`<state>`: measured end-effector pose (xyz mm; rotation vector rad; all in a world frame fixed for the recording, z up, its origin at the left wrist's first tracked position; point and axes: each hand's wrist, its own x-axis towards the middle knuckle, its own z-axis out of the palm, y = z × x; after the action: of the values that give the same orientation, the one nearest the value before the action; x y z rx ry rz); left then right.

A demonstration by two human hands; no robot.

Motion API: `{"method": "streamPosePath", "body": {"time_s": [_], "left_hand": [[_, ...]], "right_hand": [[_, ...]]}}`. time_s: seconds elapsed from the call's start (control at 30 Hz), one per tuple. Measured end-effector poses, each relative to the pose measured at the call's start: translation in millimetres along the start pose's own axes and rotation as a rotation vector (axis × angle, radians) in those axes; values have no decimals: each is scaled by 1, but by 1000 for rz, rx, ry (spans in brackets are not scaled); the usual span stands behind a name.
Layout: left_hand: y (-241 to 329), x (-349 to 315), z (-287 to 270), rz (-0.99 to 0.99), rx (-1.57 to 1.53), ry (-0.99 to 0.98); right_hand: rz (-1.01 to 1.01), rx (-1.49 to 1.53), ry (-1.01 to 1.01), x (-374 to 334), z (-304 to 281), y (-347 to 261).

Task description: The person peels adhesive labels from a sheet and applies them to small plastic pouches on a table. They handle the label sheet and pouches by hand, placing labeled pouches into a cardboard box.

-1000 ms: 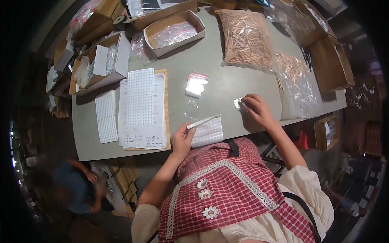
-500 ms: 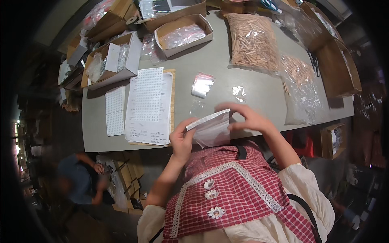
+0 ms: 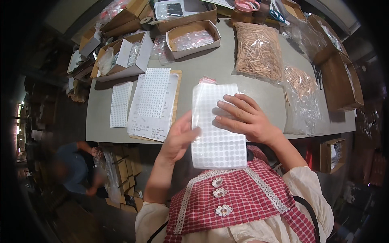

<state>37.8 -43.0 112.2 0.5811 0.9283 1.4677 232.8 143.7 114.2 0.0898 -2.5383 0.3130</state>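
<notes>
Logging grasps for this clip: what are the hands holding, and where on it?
Both hold a white sticker sheet: the left hand at its left edge, the right hand with fingers spread on its right upper face.

White round-sticker sheet [image 3: 219,133] held up; clear bag of wooden pegs [image 3: 257,50] beyond; label sheets [image 3: 154,97] left.
</notes>
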Motion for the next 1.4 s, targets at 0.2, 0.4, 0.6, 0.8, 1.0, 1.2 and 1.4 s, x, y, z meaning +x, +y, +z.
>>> {"method": "streamPosePath", "body": {"time_s": [0.2,0.4,0.6,0.8,1.0,1.2,1.4], "left_hand": [[-10,21,18,179,120,182],[-14,27,32,192,39,175],[-35,27,-20,169,413,395],[-69,-6,-146,124,1896,960],[-79,-25,-176,112,1799,972],[-65,-13,-173,267,2010,883],[-57,-12,-158,525,1966,610]], "right_hand": [[407,278,218,-8,-31,30],[793,1185,187,-7,-3,31],[1047,1134,-31,-39,49,38],[1097,1228,261,18,60,89],[932,1523,271,118,109,135],[797,1017,-277,137,196,114],[644,645,-287,109,246,46]]}}
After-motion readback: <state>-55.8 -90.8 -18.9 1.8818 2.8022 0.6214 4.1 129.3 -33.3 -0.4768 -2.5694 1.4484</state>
